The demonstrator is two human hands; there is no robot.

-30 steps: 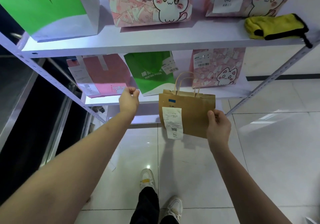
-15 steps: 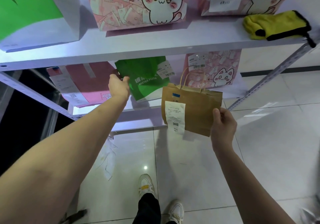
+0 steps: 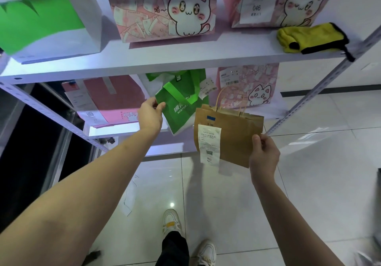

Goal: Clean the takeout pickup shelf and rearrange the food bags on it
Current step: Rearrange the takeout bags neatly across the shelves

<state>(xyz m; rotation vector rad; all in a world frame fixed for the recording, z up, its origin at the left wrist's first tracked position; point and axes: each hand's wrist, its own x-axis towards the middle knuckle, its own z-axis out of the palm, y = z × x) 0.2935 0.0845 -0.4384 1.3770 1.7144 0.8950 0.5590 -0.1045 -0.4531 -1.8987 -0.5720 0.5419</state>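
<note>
Near the centre of the frame, the green bag (image 3: 181,103) is tilting forward off the front edge of the lower shelf (image 3: 127,128), its handle loop flopping across its face. The left hand (image 3: 150,115) is gripping the bag's left corner, thumb and fingers clamped on the fabric. Just to its right and slightly lower, the brown paper bag (image 3: 233,136) is hanging in the air in front of the shelf, apart from it, with a white receipt (image 3: 208,143) stuck to its front (the number 820 is showing near the bottom). The right hand (image 3: 263,155) is pinching that bag's lower right edge, fingers closed on the paper.

Behind these, on the lower shelf, a pink flat bag (image 3: 111,99) is lying at centre left and a pink cat-print bag (image 3: 249,87) is standing at centre right. The upper shelf (image 3: 165,59) is running across the top of the frame, carrying a large green-and-white bag (image 3: 47,16) at upper left, a pink cat bag (image 3: 162,8) at top centre, and another pink cat bag (image 3: 288,0) with a label reading 046 at upper right. A yellow cloth (image 3: 311,37) is resting at the right end of that shelf. At the bottom centre, the person's white shoes (image 3: 171,221) are standing on the glossy tiled floor (image 3: 309,183).
</note>
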